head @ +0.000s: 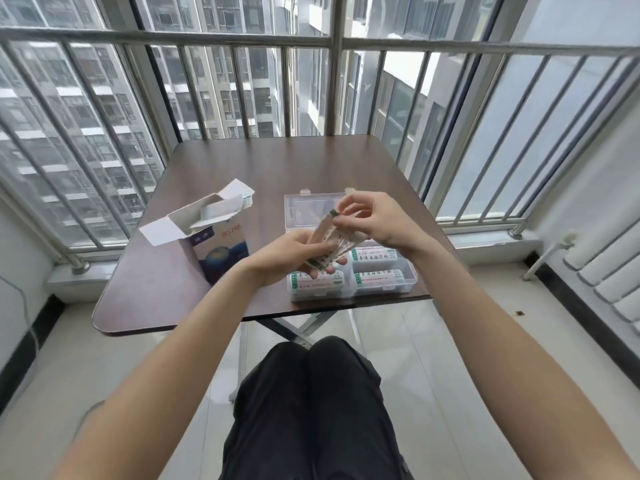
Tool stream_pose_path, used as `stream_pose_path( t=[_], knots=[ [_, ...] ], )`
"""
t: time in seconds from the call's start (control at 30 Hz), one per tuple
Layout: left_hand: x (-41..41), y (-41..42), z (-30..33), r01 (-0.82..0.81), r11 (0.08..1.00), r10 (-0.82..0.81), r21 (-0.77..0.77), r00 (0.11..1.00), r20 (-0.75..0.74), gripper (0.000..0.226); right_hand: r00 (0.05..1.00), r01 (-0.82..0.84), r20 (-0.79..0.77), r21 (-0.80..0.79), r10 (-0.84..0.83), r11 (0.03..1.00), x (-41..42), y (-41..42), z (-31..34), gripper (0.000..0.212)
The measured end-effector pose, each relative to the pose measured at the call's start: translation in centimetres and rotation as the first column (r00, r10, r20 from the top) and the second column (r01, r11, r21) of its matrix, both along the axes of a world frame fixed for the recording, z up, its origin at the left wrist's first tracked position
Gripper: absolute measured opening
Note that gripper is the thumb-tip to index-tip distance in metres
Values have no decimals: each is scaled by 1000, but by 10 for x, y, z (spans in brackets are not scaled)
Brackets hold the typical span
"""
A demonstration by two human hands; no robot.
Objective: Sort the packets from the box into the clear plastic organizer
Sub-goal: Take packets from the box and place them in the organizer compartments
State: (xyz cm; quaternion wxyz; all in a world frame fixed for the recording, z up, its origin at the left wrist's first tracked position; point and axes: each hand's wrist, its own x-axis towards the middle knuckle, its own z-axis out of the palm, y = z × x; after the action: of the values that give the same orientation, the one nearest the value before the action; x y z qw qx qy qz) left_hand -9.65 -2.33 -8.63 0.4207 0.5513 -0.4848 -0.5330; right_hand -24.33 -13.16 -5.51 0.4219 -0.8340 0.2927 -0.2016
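Observation:
A blue box (221,251) with its white flaps open stands on the left of the brown table (263,168). To its right lies the clear plastic organizer (408,278), lid (304,209) folded back, with white and green packets (379,276) lying in its compartments. Above the organizer my left hand (294,254) grips a small fan of packets (327,242) by their lower ends. My right hand (374,220) pinches the top end of one packet in that fan.
The table is small and folding, set against a barred balcony railing (311,43). My dark-trousered knees (311,393) sit under its near edge. A white radiator (609,271) stands at the right wall. Tiled floor surrounds the table.

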Motion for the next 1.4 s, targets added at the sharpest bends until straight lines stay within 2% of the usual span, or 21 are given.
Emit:
stream_pose_path(
  t=[0.1, 0.13, 0.2, 0.27, 0.33, 0.4, 0.53, 0.6, 0.73, 0.83, 0.97, 1.1, 1.23, 1.4],
  knots=[
    [-4, 2, -7, -47, 999, 47, -2, 999, -10, 17, 994, 80, 76, 12, -80, 997, 1, -1, -7, 8],
    [-4, 3, -8, -70, 997, 70, -12, 998, -5, 18, 983, 123, 125, 67, -131, 990, -1, -2, -7, 5],
    [-2, 5, -10, -145, 989, 144, -32, 989, -18, 19, 946, 163, 232, 260, -225, 952, -9, -6, -2, 17],
    [1, 5, -9, -222, 974, 219, -39, 974, -64, 18, 953, 87, 239, 372, -185, 924, -16, -6, 1, 24],
    [4, 5, -9, -240, 969, 236, -48, 968, -84, 16, 985, 33, 147, 365, -93, 930, -15, -2, -3, 21],
    [3, 7, -8, -209, 977, 206, -48, 976, -69, 17, 989, 53, 114, 336, -97, 940, -8, 4, -9, 19],
    [-1, 10, -9, -157, 986, 158, -65, 987, 12, 24, 971, 132, 152, 295, -183, 946, 2, 10, -19, 19],
    [-1, 11, -10, -210, 974, 215, -90, 975, 53, 21, 958, 158, 182, 303, -220, 940, 2, 12, -24, 18],
    [2, 13, -12, -299, 948, 302, -105, 953, 21, 14, 931, 200, 234, 311, -279, 929, -2, 14, -36, 15],
    [5, 15, -14, -322, 936, 334, -139, 940, 69, 13, 925, 266, 216, 215, -311, 940, -8, 15, -41, 24],
    [12, 18, -14, -334, 919, 370, -210, 914, 164, 10, 881, 396, 203, 177, -427, 901, -32, 5, -45, 15],
    [12, 17, -12, -297, 922, 365, -246, 879, 308, 11, 879, 438, 133, 153, -458, 886, -66, -2, -53, 13],
    [-3, 13, -10, -278, 944, 314, -177, 920, 235, 17, 910, 400, 81, 78, -406, 913, -82, 0, -58, 17],
    [-16, 9, -9, -257, 961, 272, -99, 944, 186, 12, 945, 266, -122, -252, -303, 930, -79, 8, -50, 9]
  ],
)
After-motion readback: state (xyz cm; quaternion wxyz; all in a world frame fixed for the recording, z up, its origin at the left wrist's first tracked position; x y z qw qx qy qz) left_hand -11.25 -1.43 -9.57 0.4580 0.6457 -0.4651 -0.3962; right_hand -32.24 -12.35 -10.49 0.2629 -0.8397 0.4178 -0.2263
